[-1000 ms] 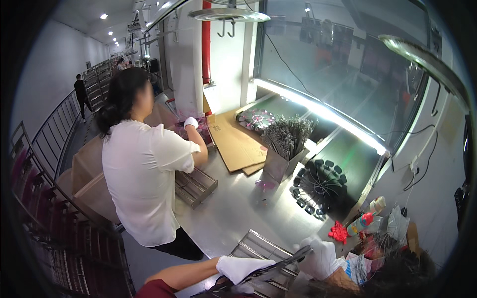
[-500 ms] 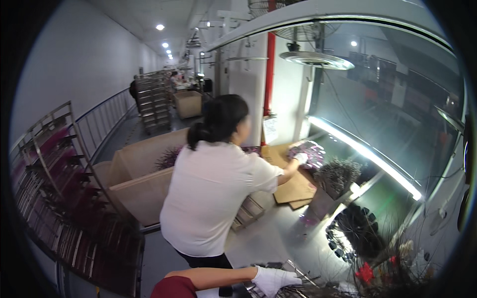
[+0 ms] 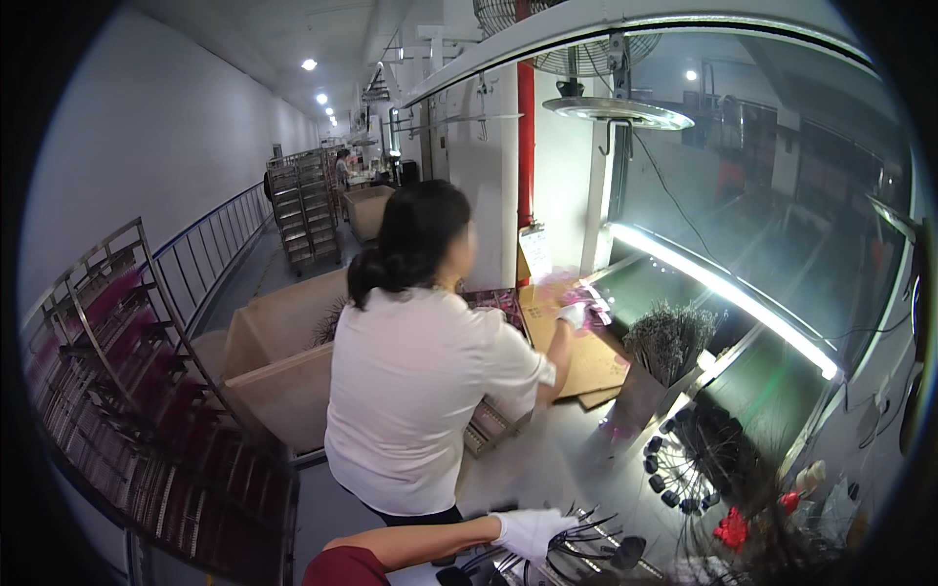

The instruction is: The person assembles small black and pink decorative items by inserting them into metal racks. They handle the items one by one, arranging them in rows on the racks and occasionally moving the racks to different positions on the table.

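Note:
My left hand [image 3: 528,534], in a white glove, reaches in from the lower edge below a maroon sleeve. Its fingers point right and look pressed together on thin, curved black stems [image 3: 591,535]. The stems spread out from under the glove, and a black, rounded end [image 3: 628,553] shows to its right. What lies under the palm is hidden. My right hand is out of the picture. Farther along the table, a ring of black, cup-like pieces on wires [image 3: 674,488] lies next to a red flower-like piece [image 3: 731,528].
A co-worker in a white shirt [image 3: 410,391] stands ahead, a gloved hand on blurred pink-purple material above cardboard [image 3: 586,361]. Grey sprigs [image 3: 669,337] fill a container to the right, beneath a bright tube lamp [image 3: 723,293]. A tall rack [image 3: 186,439] and a beige bin [image 3: 278,381] stand left.
My left hand has shifted slightly up and left, and the black stems now show around it. The co-worker's hand has drawn back a little, and the purple material has moved left.

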The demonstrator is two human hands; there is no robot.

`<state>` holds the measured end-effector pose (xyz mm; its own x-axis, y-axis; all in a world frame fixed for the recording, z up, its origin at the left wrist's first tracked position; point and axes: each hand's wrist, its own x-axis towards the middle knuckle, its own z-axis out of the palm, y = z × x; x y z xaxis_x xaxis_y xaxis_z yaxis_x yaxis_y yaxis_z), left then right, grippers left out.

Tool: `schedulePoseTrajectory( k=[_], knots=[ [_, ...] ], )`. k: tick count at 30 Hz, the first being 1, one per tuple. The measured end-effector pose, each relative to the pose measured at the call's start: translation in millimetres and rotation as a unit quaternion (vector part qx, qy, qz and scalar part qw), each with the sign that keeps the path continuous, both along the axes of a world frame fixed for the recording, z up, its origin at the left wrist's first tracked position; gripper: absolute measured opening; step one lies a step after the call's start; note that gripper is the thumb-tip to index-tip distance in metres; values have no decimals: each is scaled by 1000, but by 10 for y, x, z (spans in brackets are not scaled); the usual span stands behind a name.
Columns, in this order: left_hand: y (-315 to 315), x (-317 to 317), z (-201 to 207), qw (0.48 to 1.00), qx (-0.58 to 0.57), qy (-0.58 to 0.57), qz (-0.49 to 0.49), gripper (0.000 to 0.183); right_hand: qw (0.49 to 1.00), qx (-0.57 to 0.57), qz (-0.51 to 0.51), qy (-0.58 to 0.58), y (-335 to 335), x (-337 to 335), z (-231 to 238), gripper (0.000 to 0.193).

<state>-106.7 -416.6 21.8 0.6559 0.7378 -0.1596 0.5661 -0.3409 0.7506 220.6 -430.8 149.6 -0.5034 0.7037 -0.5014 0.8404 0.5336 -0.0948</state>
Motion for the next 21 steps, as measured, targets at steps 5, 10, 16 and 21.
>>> schedulePoseTrajectory(
  k=[5, 10, 16, 21],
  knots=[
    [-15, 318, -59, 978, -145, -134, -68, 90, 867, 298, 302, 262, -60, -346, 233, 65],
    [-100, 543, 40, 998, 52, -39, -18, 71, 980, 97, 90, 147, -140, -250, 209, 42],
    [88, 851, 420, 895, 436, -89, -46, 48, 621, -480, -251, 567, -537, 331, -1848, 27],
    [184, 1076, 27, 828, 552, -20, -92, 30, 553, -577, -255, 543, -760, 124, -1983, 38]
  ],
)
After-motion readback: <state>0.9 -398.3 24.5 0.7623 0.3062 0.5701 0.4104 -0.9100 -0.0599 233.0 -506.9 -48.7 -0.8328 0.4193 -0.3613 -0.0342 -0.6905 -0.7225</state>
